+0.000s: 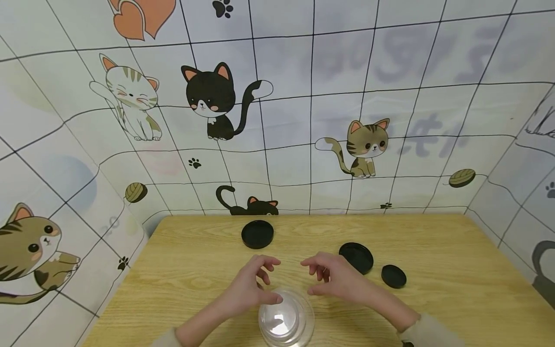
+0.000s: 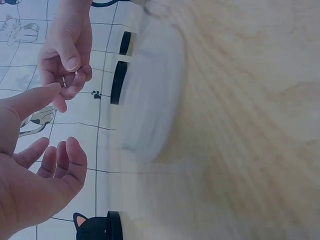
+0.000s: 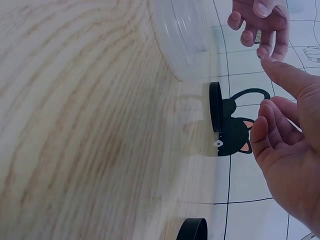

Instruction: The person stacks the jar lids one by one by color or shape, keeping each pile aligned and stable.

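A clear, round stack of what look like plastic containers point(image 1: 279, 324) stands on the table near its front edge. My left hand point(image 1: 248, 285) hovers over its left side, fingers loosely bent and holding nothing. Across from it, my right hand point(image 1: 337, 278) hangs above the table just right of the stack, also loosely curved around empty air. In the left wrist view the clear stack point(image 2: 155, 90) is blurred and apart from both hands. The right wrist view shows part of the clear plastic wall point(image 3: 182, 37) below the hands.
One round black lid point(image 1: 257, 234) lies at the back, left of centre. To the right are another black lid point(image 1: 358, 260), partly behind my right hand, and a smaller one point(image 1: 393, 276). A cat-patterned cloth point(image 1: 286, 120) surrounds the wooden table point(image 1: 455, 279).
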{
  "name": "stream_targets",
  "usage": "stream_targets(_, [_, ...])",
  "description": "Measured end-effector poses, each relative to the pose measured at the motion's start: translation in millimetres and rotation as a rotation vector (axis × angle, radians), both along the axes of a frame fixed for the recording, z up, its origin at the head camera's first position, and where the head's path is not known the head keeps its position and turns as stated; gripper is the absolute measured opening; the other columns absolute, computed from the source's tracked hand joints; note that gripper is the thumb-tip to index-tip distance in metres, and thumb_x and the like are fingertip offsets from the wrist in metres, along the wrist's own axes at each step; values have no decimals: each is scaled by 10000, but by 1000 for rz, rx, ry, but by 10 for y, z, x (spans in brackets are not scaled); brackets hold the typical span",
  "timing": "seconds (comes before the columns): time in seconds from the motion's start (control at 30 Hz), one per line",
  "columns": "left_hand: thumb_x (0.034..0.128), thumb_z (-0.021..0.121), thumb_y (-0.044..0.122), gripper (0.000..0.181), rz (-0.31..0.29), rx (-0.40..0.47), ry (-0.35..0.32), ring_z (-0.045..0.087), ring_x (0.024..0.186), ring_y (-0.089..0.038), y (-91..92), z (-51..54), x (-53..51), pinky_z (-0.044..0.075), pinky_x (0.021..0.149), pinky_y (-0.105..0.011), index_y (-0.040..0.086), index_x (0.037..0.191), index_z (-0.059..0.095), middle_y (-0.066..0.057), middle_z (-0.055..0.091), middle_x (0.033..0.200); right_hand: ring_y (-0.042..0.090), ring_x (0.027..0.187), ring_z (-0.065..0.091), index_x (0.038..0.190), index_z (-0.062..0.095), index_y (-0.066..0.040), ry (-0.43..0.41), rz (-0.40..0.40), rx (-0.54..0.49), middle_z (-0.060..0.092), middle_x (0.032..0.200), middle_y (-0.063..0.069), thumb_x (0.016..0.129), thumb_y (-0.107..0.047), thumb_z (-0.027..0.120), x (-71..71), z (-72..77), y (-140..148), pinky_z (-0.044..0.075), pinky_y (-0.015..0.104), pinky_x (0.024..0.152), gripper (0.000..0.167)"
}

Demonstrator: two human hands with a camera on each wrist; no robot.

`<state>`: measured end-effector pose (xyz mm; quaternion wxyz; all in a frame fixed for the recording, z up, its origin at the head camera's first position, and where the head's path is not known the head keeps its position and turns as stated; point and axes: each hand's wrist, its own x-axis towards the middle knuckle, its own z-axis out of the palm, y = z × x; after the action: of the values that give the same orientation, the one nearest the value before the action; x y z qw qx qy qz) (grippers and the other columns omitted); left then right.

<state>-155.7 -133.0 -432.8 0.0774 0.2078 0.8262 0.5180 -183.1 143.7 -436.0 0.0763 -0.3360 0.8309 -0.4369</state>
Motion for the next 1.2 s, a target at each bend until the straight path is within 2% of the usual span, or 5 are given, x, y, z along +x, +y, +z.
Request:
stream_targets(0.3, [760, 890, 60, 663, 80, 64, 10, 541, 937, -338, -201, 148, -255, 537, 749, -301, 39, 1342, 572, -154, 494, 1201, 200, 847, 603, 1333, 638, -26, -3, -39, 2, 617, 1037, 86, 877, -133, 831, -210, -26, -70, 522, 278, 710, 506])
stream_targets(0.57, [782, 878, 37, 685, 160, 114, -27, 546, 990, -377, -460, 225, -536, 525, 703, -301, 41, 1384, 550, -163, 482, 1264, 173, 877, 606, 1366, 608, 11, -26, -105, -44, 615, 1069, 71, 865, -142, 847, -576, -47, -255, 538, 295, 726, 576])
stream_targets(0.8, [804, 864, 30, 720, 216, 102, -66, 586, 1105, -410, -709, -44, -769, 543, 752, -318, 22, 1434, 515, -233, 495, 1400, 194, 919, 610, 1435, 549, 27, -133, -133, -73, 613, 1201, 213, 855, -122, 851, -984, -250, -597, 545, 324, 776, 671])
stream_targets(0.97, [821, 847, 20, 827, 258, 161, -143, 544, 1204, -405, -816, -242, -988, 568, 800, -356, 62, 1532, 426, -217, 399, 1528, 234, 986, 619, 1467, 523, 8, -194, -191, -57, 625, 1232, 161, 807, -81, 884, -1217, -358, -771, 550, 364, 795, 757])
stream_targets(1.2, [836, 840, 37, 895, 283, 135, -188, 534, 1261, -371, -850, -384, -1174, 558, 863, -392, 124, 1586, 359, -173, 368, 1560, 242, 1063, 582, 1463, 508, 34, -226, -227, -38, 630, 1170, 99, 772, -56, 903, -1410, -517, -919, 509, 394, 940, 800])
